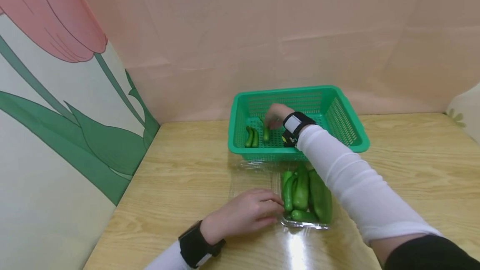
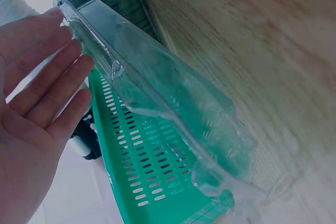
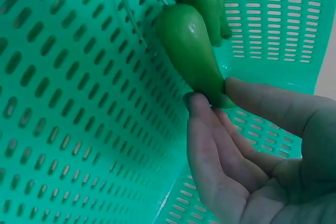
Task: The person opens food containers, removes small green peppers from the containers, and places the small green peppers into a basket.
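Note:
Inside the green plastic basket (image 1: pixel 262 151), my right hand (image 1: pixel 276 115) pinches one end of a small green pepper (image 3: pixel 186 45) between thumb and fingertips. Its thin stem shows at the other end. Two more green peppers (image 1: pixel 252 136) lie beside it in the basket's left part. My left hand (image 1: pixel 247 211), fingers extended, rests by the left side of a clear plastic box (image 1: pixel 305 223), fingertips at its edge. Several green peppers (image 1: pixel 301 191) of different sizes fill that box. In the left wrist view the open clear lid (image 2: pixel 173 82) stands beyond the fingers.
The basket stands at the back of the wooden table (image 1: pixel 180 166), close to a pink backdrop (image 1: pixel 210 53). The box sits right in front of it, its lid folded out leftward. A tulip-patterned panel (image 1: pixel 56 136) borders the left side.

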Demonstrator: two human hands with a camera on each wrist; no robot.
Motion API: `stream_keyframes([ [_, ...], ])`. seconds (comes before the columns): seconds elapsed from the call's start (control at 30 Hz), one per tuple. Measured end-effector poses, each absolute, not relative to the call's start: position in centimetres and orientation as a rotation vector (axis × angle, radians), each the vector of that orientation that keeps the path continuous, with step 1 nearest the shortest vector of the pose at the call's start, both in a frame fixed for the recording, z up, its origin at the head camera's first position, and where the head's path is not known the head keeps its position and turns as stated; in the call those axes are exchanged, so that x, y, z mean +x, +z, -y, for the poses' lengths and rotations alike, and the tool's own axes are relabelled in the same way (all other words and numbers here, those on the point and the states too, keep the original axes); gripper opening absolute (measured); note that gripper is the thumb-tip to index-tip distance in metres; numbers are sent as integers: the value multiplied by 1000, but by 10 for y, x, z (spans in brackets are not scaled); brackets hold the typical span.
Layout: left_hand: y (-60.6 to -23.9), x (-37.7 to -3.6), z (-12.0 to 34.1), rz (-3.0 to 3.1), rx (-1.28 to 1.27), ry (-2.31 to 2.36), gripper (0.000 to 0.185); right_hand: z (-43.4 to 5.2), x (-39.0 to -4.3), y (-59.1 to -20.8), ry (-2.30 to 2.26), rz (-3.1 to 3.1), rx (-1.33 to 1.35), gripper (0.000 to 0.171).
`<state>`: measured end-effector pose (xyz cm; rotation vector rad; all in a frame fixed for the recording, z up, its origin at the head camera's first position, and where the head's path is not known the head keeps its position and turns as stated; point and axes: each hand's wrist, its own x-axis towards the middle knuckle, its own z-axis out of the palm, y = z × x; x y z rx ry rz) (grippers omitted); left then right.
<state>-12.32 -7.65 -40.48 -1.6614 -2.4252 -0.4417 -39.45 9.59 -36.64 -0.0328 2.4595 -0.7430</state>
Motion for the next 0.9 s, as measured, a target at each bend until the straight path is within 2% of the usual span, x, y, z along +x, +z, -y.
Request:
stream_keyframes([
  [0.3,-405,-122,76,2434,-1662,-452,24,-98,-396,-377,-705,-2328,-130,37],
  [0.6,-404,-122,75,2419,-1670,-430,24,-99,-386,-375,-751,-2299,-113,38],
  [0.9,-403,-122,75,2418,-1669,-438,25,-95,-399,-383,-855,-2178,-46,45],
])
